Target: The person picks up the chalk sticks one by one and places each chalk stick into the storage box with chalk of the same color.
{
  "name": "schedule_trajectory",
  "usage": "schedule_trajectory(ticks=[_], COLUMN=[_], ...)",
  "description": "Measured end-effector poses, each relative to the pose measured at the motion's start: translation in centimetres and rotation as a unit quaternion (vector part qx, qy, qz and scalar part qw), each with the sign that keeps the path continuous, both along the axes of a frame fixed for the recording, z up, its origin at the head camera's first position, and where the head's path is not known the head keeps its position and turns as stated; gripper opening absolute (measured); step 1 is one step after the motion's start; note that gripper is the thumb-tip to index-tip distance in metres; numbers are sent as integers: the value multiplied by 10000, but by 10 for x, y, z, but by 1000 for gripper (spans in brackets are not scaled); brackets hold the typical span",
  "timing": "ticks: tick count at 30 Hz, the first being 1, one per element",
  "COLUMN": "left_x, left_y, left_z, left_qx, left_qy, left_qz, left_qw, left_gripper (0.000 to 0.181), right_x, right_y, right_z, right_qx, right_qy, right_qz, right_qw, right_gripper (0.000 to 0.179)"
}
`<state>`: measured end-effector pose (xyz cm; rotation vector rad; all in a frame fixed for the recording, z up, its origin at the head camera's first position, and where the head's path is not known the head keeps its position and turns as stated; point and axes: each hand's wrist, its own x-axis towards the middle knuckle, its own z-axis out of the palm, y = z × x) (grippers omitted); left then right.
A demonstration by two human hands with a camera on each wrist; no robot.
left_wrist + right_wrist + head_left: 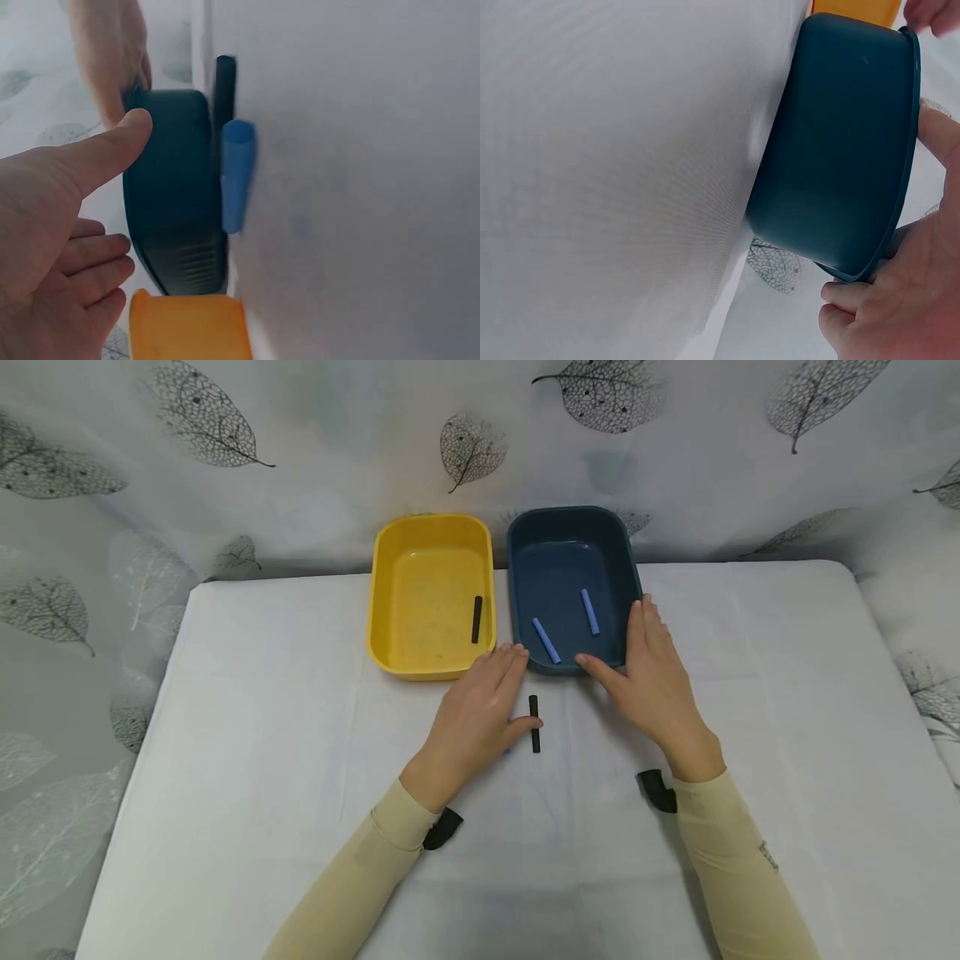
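A dark blue tray [573, 585] at the table's far side holds two blue chalk-like sticks [589, 612]. My right hand [660, 681] touches its near right corner, fingers along the right side and thumb at the near rim. At the near left corner, the fingertips of my left hand [474, 714] rest by the rim, fingers straight. The left thumb hovers over a black stick [536, 743] lying on the table. Beside that lies another blue stick [238, 176], mostly hidden by the left hand in the head view.
Left of the blue tray stands a yellow tray [427, 670] with one black stick [477, 620] inside. A white cloth [247, 735] covers the table. Behind hangs a leaf-patterned curtain [360, 443]. Black straps [442, 829] show at both wrists.
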<state>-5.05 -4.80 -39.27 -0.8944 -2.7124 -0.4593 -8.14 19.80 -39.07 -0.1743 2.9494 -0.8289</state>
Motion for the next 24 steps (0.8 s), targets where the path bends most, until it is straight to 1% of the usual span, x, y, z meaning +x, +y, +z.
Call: schedule_trajectory(ticks=[6, 9, 14, 20, 24], left_x=[10, 14, 17, 19, 18], left_y=[-4, -5, -7, -9, -11], left_z=[-7, -8, -10, -11, -11], left_qx=[-259, -314, -444, -829, -949], left_qy=[-138, -282, -607, -822, -1024], left_qz=[-102, -124, -176, -129, -145], left_qw=[9995, 9990, 9970, 9931, 9901], left_gripper=[83, 85, 88, 90, 89], right_x=[0, 0, 0, -1, -1], right_y=[0, -1, -1, -1, -1], right_z=[1, 2, 2, 0, 0], right_qx=[-16, -45, -43, -48, -45], right_qy=[-18, -52, -75, -19, -5], right_qz=[-20, -35, -69, -65, -58], right_qw=[10000, 10000, 9999, 10000, 10000], right_gripper=[107, 107, 107, 108, 107])
